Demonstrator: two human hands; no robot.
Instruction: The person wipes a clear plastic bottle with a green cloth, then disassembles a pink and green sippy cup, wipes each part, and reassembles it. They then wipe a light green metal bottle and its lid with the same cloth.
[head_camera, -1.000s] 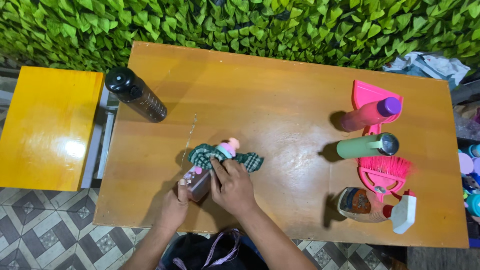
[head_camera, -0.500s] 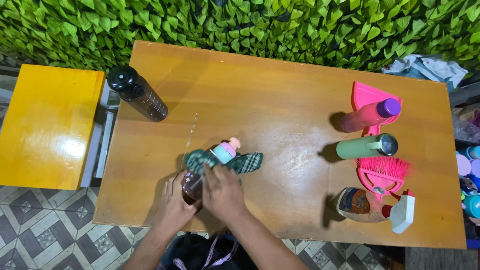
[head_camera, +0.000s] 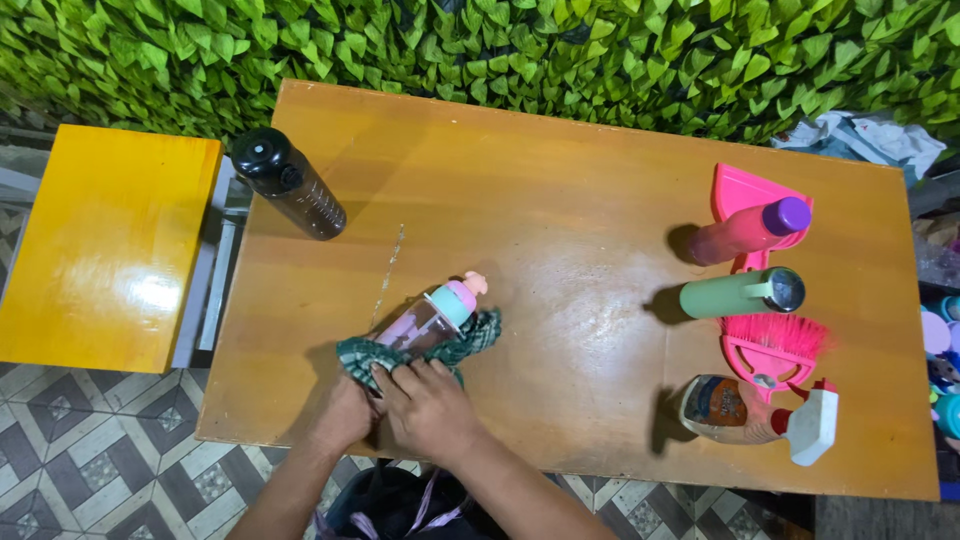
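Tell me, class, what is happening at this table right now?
A person holds a small clear bottle with a pink cap at the table's near edge. Both hands, left hand and right hand, press a green checked cloth around its base. A black bottle stands far left; other bottles and a pink brush stand right.

Both forearms bare, no sleeves showing.

The green checked cloth (head_camera: 420, 350) and both hands cover the lower half of the small clear bottle (head_camera: 425, 322), and the right picture edge beside the spray bottle (head_camera: 760, 412) crops several small round things (head_camera: 940, 335).
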